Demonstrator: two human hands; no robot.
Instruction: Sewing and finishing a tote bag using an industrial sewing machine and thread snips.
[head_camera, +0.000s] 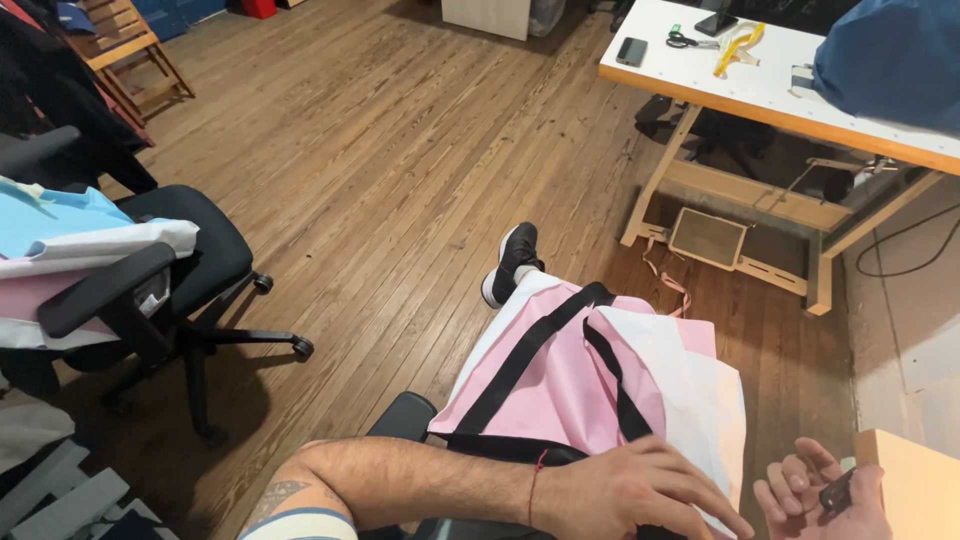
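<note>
A pink and white fabric piece (570, 380) with black straps (525, 355) lies across my lap. My left hand (640, 490) rests flat on its near edge, fingers spread toward the right, and my forearm crosses the bottom of the view. At the bottom right my right hand (820, 500) is palm up, fingers curled round a small dark object (838, 490); I cannot tell what that object is. My black shoe (512, 262) sticks out beyond the fabric on the wooden floor.
A black office chair (170, 290) at the left carries blue, white and pink fabric (70, 240). A white-topped sewing table (740, 75) at the upper right holds scissors (690, 41), a phone (631, 50) and blue cloth (890, 60); a foot pedal (707, 237) sits beneath. A tan box (915, 480) is at the right edge.
</note>
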